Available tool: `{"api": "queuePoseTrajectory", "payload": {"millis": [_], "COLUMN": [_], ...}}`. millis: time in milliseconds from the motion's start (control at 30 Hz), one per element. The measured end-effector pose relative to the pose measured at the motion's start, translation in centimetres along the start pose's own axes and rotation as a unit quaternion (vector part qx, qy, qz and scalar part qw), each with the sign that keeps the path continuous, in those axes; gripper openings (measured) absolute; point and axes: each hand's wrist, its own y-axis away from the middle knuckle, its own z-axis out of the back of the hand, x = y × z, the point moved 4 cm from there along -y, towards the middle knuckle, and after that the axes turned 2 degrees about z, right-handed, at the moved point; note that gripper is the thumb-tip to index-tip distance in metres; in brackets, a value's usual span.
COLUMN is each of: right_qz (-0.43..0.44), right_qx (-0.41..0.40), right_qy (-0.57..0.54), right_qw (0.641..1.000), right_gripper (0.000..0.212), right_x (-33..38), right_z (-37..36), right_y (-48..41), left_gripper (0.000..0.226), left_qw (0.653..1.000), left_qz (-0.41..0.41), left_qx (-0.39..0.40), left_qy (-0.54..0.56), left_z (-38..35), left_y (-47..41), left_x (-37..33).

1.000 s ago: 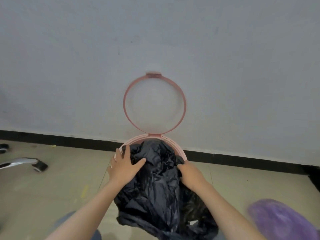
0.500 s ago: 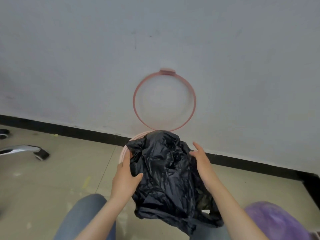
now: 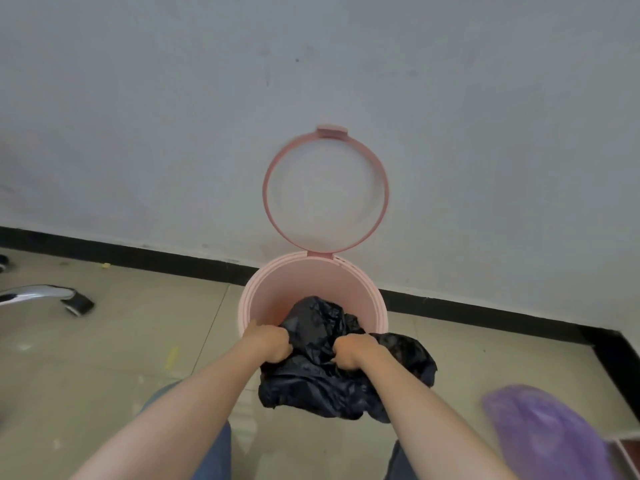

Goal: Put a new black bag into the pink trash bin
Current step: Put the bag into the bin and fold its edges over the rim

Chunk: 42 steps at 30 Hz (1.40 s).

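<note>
So both my hands are down at the near rim of the pink trash bin (image 3: 313,282), forearms reaching in from the bottom of the head view, roughly parallel, wrists bent downward. My left hand (image 3: 268,342) is fisted, knuckles up, fingers curled tight around a bunch of the black bag (image 3: 322,379) right at the bin's near-left edge. My right hand (image 3: 353,351) is fisted too, closed on another wad of the bag just to the right, the two fists near each other with crumpled plastic between them.

The bag is bunched, not spread: part of it humps up inside the bin's mouth past my knuckles, the rest hangs over the near rim and down the outside front of the bin, with a lobe sticking out to the right. The bin's far inner wall is bare pink.

The bin stands on the tiled floor (image 3: 138,341) close to the grey wall (image 3: 173,116) with its black baseboard. Its ring lid (image 3: 325,190) is flipped up, upright against the wall. Purple blurred object (image 3: 543,441) at lower right, can't tell what. Chrome chair leg with a caster (image 3: 52,297) at far left. Blue trouser legs (image 3: 214,448) show under my arms.
</note>
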Motion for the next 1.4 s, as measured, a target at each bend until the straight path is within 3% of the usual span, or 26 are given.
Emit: {"api": "queuePoseTrajectory", "payload": {"millis": [100,167,267,367,433,500,567,633,700,767,833,867,900,933,1000,1067,1133,1267,1333,1400], "right_qz": [0.003,0.036,0.061,0.08,0.088,0.067,0.039,0.045,0.031,-0.011,-0.027,-0.003,0.032,0.075,0.087,0.055,0.051,0.088,0.117,0.121], "right_qx": [-0.068,-0.183,-0.305,-0.208,-0.152,-0.155,-0.189,-0.237,-0.305,-0.424,-0.538,-0.572,-0.57,-0.515,-0.3,-0.173,-0.21,-0.368,-0.376,-0.329], "right_qy": [-0.052,-0.123,-0.164,-0.141,-0.092,0.005,0.033,-0.029,-0.099,-0.176,-0.203,-0.157,-0.094,-0.037,0.038,0.057,0.016,-0.038,-0.002,0.074], "right_qw": [0.996,0.975,0.936,0.965,0.98,0.986,0.981,0.97,0.947,0.889,0.817,0.805,0.815,0.853,0.949,0.982,0.976,0.925,0.919,0.933], "right_gripper": [0.024,0.031,0.04,0.054,0.073,0.083,0.066,0.033,0.021,0.02,0.024,0.025,0.027,0.033,0.043,0.048,0.045,0.045,0.052,0.061], "right_x": [-0.3,-0.5,-1.9,-3.6,-4.0,-4.0,-3.9,-3.6,-3.3,-2.9,-1.7,-0.7,0.2,1.0,1.1,0.0,-0.6,-0.9,-0.8,-1.0], "right_z": [0.8,1.9,2.6,0.1,-1.9,-2.9,-2.1,-0.2,2.2,4.1,5.1,5.2,4.7,3.6,0.6,-1.1,-0.9,-0.6,-1.9,-3.5], "right_y": [0.5,1.7,4.9,7.8,9.3,9.6,9.4,9.1,8.9,8.6,8.6,8.4,7.5,6.1,3.4,2.5,2.7,5.7,7.2,8.0], "left_gripper": [0.042,0.047,0.074,0.086,0.071,0.047,0.031,0.026,0.026,0.026,0.037,0.047,0.057,0.065,0.076,0.082,0.084,0.092,0.095,0.094], "left_qw": [0.993,0.975,0.955,0.971,0.979,0.975,0.962,0.952,0.939,0.93,0.931,0.935,0.938,0.939,0.941,0.944,0.945,0.946,0.947,0.953], "left_qz": [-0.001,-0.032,-0.141,-0.185,-0.175,-0.19,-0.22,-0.196,-0.126,-0.043,0.027,0.052,0.067,0.068,0.046,0.011,-0.026,-0.073,-0.086,-0.11], "left_qx": [-0.101,-0.167,-0.131,-0.081,-0.092,-0.099,-0.097,-0.125,-0.211,-0.292,-0.305,-0.288,-0.266,-0.248,-0.225,-0.215,-0.22,-0.269,-0.28,-0.262], "left_qy": [0.067,0.146,0.224,0.128,0.044,0.052,0.127,0.201,0.239,0.219,0.199,0.2,0.211,0.227,0.249,0.251,0.241,0.165,0.132,0.105], "left_z": [1.2,1.0,-1.2,-3.5,-3.8,-3.2,-1.7,0.6,3.5,5.4,5.6,5.2,4.5,3.5,1.4,-0.5,-1.9,-3.8,-5.0,-6.0], "left_y": [0.8,2.2,4.8,6.2,5.9,5.5,4.9,4.4,3.7,3.1,2.5,2.3,2.3,2.3,2.6,3.4,4.2,6.3,6.9,7.4], "left_x": [-0.9,-1.3,-1.8,-1.6,-1.4,-1.2,-0.9,0.0,1.5,2.6,2.9,2.8,2.6,2.2,1.3,0.7,0.3,-0.1,0.0,0.1]}}
